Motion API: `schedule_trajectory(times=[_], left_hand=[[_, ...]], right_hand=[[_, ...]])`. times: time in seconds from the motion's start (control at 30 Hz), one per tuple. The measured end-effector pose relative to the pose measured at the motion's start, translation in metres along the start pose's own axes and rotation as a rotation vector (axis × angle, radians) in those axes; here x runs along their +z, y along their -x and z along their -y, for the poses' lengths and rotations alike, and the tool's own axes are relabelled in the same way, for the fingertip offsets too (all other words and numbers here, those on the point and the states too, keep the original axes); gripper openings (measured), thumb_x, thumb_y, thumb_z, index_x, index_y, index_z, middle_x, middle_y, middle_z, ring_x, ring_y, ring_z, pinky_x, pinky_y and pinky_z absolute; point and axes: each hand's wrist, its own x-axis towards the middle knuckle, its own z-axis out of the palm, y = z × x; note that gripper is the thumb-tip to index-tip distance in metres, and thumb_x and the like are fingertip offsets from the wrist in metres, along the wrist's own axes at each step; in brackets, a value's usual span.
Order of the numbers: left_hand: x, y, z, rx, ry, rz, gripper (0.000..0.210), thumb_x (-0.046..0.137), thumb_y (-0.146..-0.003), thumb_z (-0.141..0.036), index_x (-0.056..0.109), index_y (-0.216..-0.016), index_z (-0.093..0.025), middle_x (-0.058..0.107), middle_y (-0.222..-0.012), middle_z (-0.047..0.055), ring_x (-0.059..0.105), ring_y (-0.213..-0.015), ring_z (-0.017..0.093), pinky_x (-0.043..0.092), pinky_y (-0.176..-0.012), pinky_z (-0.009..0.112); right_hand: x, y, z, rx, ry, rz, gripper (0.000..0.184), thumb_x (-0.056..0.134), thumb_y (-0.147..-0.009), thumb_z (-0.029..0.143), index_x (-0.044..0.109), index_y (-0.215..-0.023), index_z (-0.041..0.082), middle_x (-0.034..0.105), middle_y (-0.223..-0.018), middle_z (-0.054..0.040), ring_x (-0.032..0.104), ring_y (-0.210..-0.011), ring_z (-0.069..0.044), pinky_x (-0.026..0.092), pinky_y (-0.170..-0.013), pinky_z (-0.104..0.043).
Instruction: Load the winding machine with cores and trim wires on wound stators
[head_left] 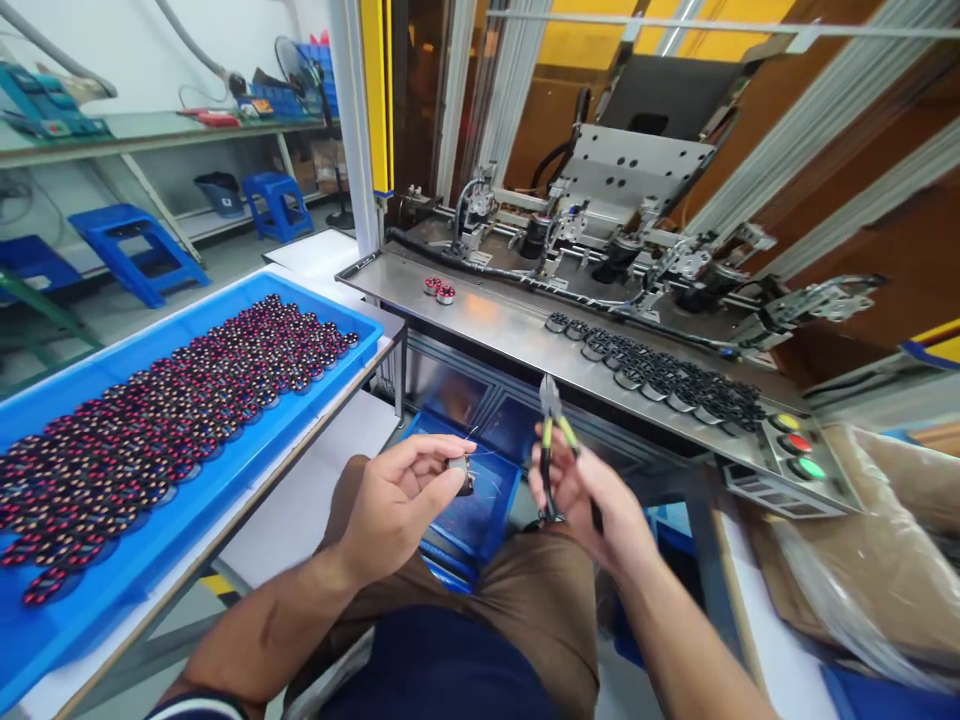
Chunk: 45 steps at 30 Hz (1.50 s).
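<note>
Between the thumb and fingers of my left hand (397,505) is a small round motor stator (460,466), its side grey and dark. Thin loose wires stick out from it to the right. My right hand (596,495) is wrapped around a pair of pliers (550,400) with yellow-and-black handles, the jaws pointing up and away from me. The pliers are apart from the stator, to its right. My fingers partly cover both things. Below my hands, a blue bin (491,500) holds some thin wire scraps.
A large blue tray (352,310) on the left carries many wound stators. Ahead, the machine's metal ledge (495,315) bears red stators (442,291) and a row of black stators (660,375). A button box (795,450) and a plastic-lined carton (885,540) stand at right.
</note>
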Motion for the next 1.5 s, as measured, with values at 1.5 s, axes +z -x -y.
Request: schedule_trajectory(times=[1.5], left_hand=[[0.015, 0.005, 0.006, -0.095, 0.038, 0.204, 0.029, 0.076, -0.08, -0.014, 0.073, -0.108, -0.024, 0.074, -0.114, 0.005, 0.071, -0.102, 0.017, 0.058, -0.091, 0.025]], right_hand=[[0.034, 0.088, 0.008, -0.355, 0.454, 0.01, 0.064, 0.054, -0.08, 0.006, 0.048, -0.142, 0.022, 0.071, -0.099, -0.0081, 0.069, -0.089, -0.021, 0.059, -0.082, -0.032]])
